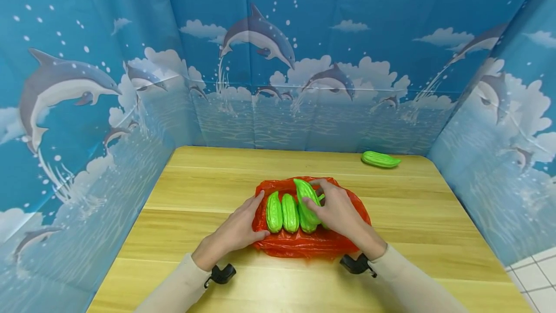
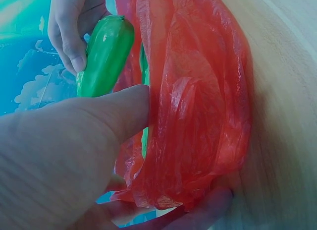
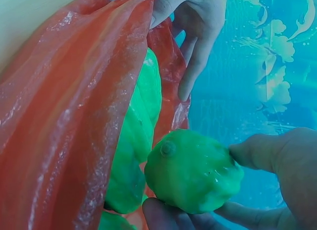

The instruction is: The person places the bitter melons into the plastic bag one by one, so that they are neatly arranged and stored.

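A red plastic bag (image 1: 299,245) lies spread with its mouth up, and several green bitter melons (image 1: 290,212) sit side by side in it. My right hand (image 1: 340,210) grips one bitter melon (image 3: 195,170) between thumb and fingers, tilted over the right part of the bag. Partly behind that hand, another melon is hidden. At the bag's left side, my left hand (image 1: 234,226) holds the rim, thumb inside the film and fingers outside, as the left wrist view shows.
One more bitter melon (image 1: 380,159) lies at the back right of the wooden table (image 1: 195,182), near its far edge. A blue curtain (image 1: 260,110) with dolphins stands behind and along both sides.
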Demonstrator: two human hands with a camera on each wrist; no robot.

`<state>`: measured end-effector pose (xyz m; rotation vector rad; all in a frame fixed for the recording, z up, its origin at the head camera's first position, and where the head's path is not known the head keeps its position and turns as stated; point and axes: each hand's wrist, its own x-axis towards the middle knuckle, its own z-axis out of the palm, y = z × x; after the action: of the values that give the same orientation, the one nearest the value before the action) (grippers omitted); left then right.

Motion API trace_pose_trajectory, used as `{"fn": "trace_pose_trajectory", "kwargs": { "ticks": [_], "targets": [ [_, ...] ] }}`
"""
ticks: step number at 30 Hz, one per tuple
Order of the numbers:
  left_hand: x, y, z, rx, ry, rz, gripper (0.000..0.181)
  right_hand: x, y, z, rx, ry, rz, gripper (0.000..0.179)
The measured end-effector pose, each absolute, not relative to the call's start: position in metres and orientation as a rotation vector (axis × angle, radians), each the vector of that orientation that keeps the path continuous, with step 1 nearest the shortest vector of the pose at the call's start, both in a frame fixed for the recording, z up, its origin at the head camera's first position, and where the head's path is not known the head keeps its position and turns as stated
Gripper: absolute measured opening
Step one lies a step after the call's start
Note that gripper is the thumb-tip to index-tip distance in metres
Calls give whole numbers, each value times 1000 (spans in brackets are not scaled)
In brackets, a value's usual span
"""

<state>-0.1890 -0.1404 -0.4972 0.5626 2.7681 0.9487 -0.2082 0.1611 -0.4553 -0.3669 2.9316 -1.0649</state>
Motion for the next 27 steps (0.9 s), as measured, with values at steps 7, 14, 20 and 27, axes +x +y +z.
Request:
{"fn": "trace_pose_trajectory", "kwargs": {
  "ticks": [7, 14, 20, 27],
  "targets": [
    [-190, -141, -497, 567, 2774, 948, 112, -211, 158, -457, -331, 2901, -1080, 59],
    [-191, -141, -496, 567, 2775, 944, 112, -212, 154, -459, -295, 2877, -1094, 59],
    [-191, -141, -497, 559, 2773, 939, 112, -213, 152, -462, -248, 2840, -1095, 61],
    [-190, -141, -498, 539, 2763, 945, 112, -212, 151, -464, -251, 2830, -1092, 62]
  ]
}}
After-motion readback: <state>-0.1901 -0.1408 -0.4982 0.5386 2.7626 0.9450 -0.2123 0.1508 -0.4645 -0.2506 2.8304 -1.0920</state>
